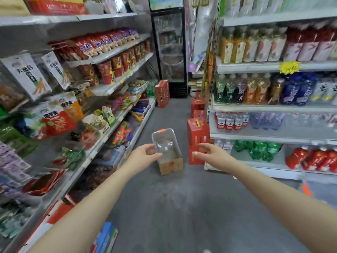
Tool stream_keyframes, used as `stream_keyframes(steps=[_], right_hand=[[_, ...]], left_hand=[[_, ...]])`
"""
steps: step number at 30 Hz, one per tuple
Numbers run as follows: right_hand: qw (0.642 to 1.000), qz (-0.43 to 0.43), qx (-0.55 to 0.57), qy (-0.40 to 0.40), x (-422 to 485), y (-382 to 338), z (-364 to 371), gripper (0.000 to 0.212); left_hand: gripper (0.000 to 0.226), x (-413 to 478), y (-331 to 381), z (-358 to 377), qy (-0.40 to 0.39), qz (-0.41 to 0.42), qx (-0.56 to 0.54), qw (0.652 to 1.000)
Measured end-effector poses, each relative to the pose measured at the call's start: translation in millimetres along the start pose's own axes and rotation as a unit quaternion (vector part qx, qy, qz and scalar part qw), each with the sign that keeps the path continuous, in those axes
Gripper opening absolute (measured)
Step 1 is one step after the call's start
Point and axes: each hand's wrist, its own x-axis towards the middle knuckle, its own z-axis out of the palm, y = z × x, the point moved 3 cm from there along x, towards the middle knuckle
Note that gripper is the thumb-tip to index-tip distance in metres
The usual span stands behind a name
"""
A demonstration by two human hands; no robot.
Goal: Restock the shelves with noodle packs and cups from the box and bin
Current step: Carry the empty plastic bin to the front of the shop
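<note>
Along the left of the frame runs your snack shelving, with red noodle cups standing on a middle shelf and bagged packs blurred below them. Your left hand, centre frame, pinches the near left edge of a clear plastic bin, fingers curled over its rim. The bin looks empty and tilts up, its orange tab at the far end. I judge it light, stiff and rather slick, so a rim pinch on both long sides should hold it best. Just under and behind it a small cardboard box sits on the grey floor; its contents are hidden. Your right hand hangs just right of the bin, apart from it, fingers loosely spread and holding nothing. Further right stand red cartons and the drinks shelves.
</note>
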Motion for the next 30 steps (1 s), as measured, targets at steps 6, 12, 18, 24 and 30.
stream_keyframes(steps=[6,12,18,24,30], right_hand=[[0.999,-0.015,-0.028,-0.009,146.0,8.6,-24.4,0.074],[0.997,-0.024,-0.054,-0.039,288.6,-4.0,-48.3,0.074],[0.994,-0.025,-0.052,-0.088,396.5,0.0,-42.0,0.059],[0.993,0.033,-0.046,-0.105,505.2,22.7,-31.3,0.072],[0.991,0.089,-0.050,-0.089,620.2,26.4,-20.8,0.071]], left_hand=[[0.051,130.9,-0.8,-7.4,0.019,-0.008,-0.012,1.000],[0.079,240.8,-5.7,-23.8,0.052,-0.062,-0.023,0.996],[0.065,339.6,-33.1,-32.6,0.051,-0.109,-0.037,0.992],[0.066,453.2,-65.9,-38.1,0.026,-0.149,-0.038,0.988],[0.064,580.8,-101.3,-52.2,-0.016,-0.156,-0.035,0.987]])
